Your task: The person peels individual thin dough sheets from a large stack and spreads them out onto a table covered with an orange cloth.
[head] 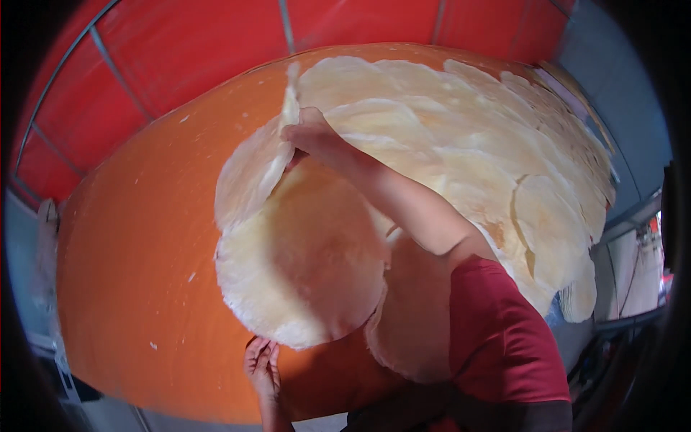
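My right hand (310,135) pinches the edge of a thin round flatbread (251,173), which is partly raised and seen at a slant. Just in front of it, a pale flatbread (243,275) lies wide and round on the orange table surface (135,259), half in the shadow of my arm. My left hand (263,362) is at this bread's near edge, fingertips close together against the rim. Whether those fingers grip the rim cannot be told. Another flatbread (413,318) lies to the right, partly covered by my red sleeve.
Many overlapping flatbreads (475,146) cover the right and far parts of the table. Some hang past its right edge (580,291). A red sheet wall on a metal frame (205,54) borders the far side. Boards (577,100) stand at the far right corner.
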Tool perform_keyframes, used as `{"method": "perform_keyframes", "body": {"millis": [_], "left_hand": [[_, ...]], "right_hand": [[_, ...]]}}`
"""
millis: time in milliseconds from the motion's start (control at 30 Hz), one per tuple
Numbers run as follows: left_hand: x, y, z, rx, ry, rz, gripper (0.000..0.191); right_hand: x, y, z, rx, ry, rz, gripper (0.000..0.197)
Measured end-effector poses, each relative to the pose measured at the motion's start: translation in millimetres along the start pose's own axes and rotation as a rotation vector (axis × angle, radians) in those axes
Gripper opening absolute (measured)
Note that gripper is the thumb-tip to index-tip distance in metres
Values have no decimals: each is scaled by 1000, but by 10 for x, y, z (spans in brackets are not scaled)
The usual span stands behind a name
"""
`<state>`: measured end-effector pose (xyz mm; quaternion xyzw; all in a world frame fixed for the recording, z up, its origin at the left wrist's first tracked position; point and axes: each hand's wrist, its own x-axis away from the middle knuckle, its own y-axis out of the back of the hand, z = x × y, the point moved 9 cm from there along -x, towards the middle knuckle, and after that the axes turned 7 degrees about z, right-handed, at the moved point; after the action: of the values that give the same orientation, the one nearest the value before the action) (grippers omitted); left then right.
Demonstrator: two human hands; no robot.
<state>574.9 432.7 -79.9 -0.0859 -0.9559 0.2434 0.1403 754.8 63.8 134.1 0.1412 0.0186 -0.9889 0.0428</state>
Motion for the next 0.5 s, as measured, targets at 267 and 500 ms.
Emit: {"method": "perform_keyframes", "body": {"millis": [267, 500], "left_hand": [[-69, -83, 5, -33, 19, -80, 24], [-52, -107, -32, -94, -2, -91, 22]], "right_hand": [[132, 1412, 93, -72, -320, -115, 11], [564, 3573, 984, -145, 212, -856, 18]]}}
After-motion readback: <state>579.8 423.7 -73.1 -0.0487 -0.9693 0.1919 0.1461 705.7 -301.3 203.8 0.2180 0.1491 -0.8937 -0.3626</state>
